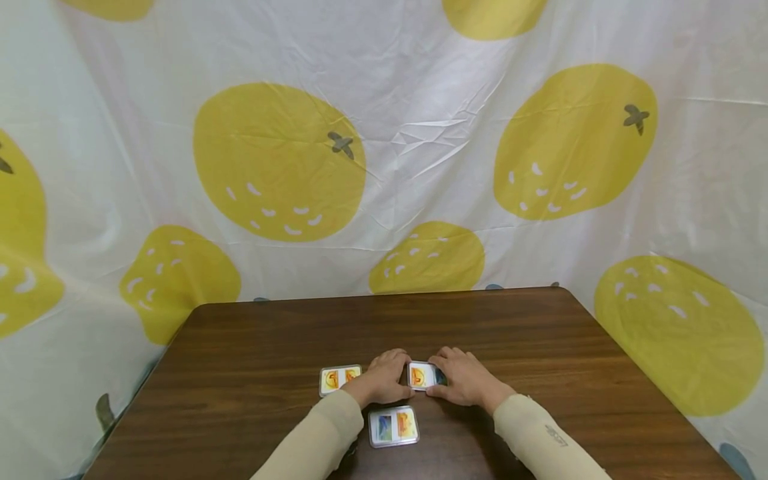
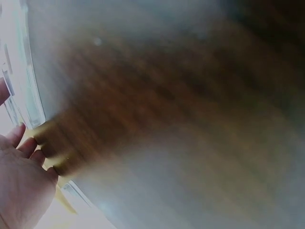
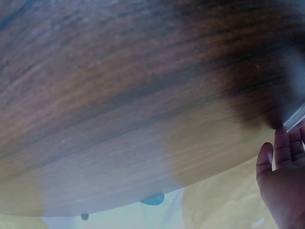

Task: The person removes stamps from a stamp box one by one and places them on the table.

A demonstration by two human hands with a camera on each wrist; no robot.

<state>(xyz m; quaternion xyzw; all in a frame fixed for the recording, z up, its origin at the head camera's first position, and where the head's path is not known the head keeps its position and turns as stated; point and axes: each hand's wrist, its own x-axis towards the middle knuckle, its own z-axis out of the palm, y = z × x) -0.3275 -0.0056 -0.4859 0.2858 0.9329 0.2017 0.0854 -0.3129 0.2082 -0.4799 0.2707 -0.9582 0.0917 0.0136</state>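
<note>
A flat clear plastic case with a two-picture card (image 1: 420, 376), orange on its left half and dark blue on its right, lies between the hands in the head view. My right hand (image 1: 463, 377) grips its right end, fingers at the far edge and thumb at the near edge. At the left end my left hand (image 1: 384, 380) holds it between thumb and fingers. Another such case with yellow and orange pictures (image 1: 332, 381) lies left, partly hidden by the left hand. Nearer to me is a third case with blue and orange pictures (image 1: 393, 427). Both wrist views show only parts of cases.
All the cases lie on a dark brown wooden table (image 1: 270, 347) with rounded far corners. Behind it and along its sides hangs a white cloth (image 1: 414, 187) printed with large yellow fruit.
</note>
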